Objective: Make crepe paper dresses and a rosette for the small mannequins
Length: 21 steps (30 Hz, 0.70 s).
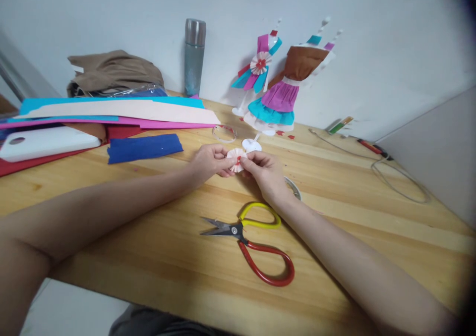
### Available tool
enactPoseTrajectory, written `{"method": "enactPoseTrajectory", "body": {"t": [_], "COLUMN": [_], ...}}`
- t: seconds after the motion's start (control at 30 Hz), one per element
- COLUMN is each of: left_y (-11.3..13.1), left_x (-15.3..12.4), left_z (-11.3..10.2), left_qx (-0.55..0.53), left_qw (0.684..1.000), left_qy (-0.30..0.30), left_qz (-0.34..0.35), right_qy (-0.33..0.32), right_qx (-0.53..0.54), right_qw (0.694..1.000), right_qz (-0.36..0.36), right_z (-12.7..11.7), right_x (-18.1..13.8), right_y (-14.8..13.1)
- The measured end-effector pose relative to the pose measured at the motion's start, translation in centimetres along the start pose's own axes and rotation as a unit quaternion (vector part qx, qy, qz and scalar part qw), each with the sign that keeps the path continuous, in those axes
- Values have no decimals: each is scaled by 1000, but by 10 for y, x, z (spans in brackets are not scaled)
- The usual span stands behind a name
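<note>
Both my hands meet over the middle of the wooden table (156, 256). A small pleated paper rosette (235, 158), pale pink with a red centre, is pinched between them. My left hand (210, 161) grips its left edge with closed fingers. My right hand (263, 170) holds its right side, thumb and forefinger pressed together. Just behind the rosette lies a small white disc (252, 145). Scissors (248, 239) with one yellow and one red handle lie shut on the table in front of my hands.
Two dressed paper figures (277, 85) stand at the back wall beside a metal bottle (194, 56). Coloured paper sheets (111, 110), a blue strip (144, 147) and a white case (44, 142) lie left. A tape ring (224, 133) and a cable (394, 177) lie further off.
</note>
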State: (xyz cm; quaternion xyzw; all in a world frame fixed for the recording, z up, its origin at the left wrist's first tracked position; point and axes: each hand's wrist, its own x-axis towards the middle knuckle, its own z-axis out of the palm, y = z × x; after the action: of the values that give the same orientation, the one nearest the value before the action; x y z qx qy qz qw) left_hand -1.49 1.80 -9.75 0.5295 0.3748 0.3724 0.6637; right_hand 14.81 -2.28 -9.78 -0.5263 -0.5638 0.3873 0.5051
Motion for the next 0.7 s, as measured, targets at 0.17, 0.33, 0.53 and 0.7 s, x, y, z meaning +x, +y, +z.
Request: {"method": "enactPoseTrajectory", "body": {"t": [0.17, 0.33, 0.53, 0.7], "left_y": [2, 2, 0, -1], "left_x": [0, 1, -1, -1], "left_z": [-1, -3, -1, 0], "left_qx": [-23, -45, -8, 7], "left_qw": [1000, 999, 1000, 1000], "left_qy": [21, 7, 2, 8], "left_qz": [-2, 10, 14, 23], "right_qy": [-23, -28, -21, -22], "right_qx": [33, 50, 43, 55], "right_qw": [999, 998, 999, 998], "right_qz": [8, 2, 13, 10], "right_z": [0, 4, 4, 3], "right_x": [0, 2, 3, 4], "right_y": [-3, 0, 6, 6]}}
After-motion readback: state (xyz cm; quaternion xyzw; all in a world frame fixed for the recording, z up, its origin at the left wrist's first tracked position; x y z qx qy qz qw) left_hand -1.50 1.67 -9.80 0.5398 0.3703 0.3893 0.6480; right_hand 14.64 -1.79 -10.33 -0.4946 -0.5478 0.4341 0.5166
